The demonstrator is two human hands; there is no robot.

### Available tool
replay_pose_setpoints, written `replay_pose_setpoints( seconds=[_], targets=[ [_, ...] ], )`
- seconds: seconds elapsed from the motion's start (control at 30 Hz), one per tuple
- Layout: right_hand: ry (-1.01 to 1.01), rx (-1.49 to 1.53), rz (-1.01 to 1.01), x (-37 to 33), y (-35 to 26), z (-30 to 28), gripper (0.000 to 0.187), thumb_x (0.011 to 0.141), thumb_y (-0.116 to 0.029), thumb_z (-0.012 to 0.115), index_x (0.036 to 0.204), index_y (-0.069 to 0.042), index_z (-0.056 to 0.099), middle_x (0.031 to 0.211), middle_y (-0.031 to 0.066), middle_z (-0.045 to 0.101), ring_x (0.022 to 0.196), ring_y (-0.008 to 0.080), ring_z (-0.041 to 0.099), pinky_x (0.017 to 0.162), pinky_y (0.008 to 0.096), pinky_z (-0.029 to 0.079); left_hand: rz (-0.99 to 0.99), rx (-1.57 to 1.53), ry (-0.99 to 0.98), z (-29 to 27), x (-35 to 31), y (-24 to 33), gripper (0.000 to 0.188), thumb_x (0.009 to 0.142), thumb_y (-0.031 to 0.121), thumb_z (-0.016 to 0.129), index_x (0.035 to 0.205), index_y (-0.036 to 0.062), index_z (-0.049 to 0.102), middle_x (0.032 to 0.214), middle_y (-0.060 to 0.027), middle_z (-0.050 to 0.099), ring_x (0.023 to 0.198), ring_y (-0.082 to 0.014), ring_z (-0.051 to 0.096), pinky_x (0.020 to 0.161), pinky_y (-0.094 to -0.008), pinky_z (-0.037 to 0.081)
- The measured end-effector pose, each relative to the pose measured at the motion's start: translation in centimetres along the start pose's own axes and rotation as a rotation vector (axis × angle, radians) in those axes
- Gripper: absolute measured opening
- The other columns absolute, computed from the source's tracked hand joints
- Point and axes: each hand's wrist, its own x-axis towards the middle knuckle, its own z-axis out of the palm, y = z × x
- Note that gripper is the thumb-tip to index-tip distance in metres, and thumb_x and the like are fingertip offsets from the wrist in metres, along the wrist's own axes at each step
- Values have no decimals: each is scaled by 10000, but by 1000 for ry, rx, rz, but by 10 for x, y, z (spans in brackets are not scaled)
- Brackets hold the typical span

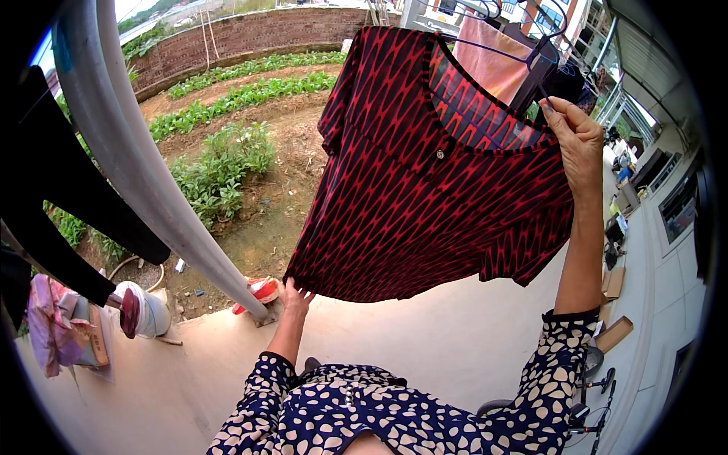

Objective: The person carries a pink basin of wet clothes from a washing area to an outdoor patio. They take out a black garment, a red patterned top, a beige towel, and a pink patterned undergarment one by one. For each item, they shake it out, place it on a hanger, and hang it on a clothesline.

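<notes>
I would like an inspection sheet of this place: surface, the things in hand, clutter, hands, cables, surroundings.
Surface: pale concrete floor, bare where visible.
Things in hand: red and black blouse on a hanger.
Clutter: white bucket, pink cloth, red dish, cardboard boxes.
Hands: left hand touches the blouse hem; right hand grips the blouse shoulder at the hanger.
Cables: nothing seen.
Surroundings: grey pole, vegetable garden, brick wall, bicycle.
</notes>
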Motion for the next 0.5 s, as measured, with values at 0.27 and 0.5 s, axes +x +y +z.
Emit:
replay_pose_setpoints(
  seconds=[0.27,0.5],
  targets=[
    [-2,-52,33,25,21,41,146,854,-120,615,917,2,665,662,-76,529,591,-2,427,521,158,336,299,252,29,10,-17,71,147,894,182,490,970,56,483,941,-97,572,843,-195,578,743,-352,499],
    [-49,14,-7,34,-7,71,141,856,-101,604,893,29,645,656,-72,525,585,7,417,519,176,335,360,317,18,-63,65,68,133,840,171,593,907,62,556,793,-24,575,709,-114,520,672,-279,450]
  ],
)
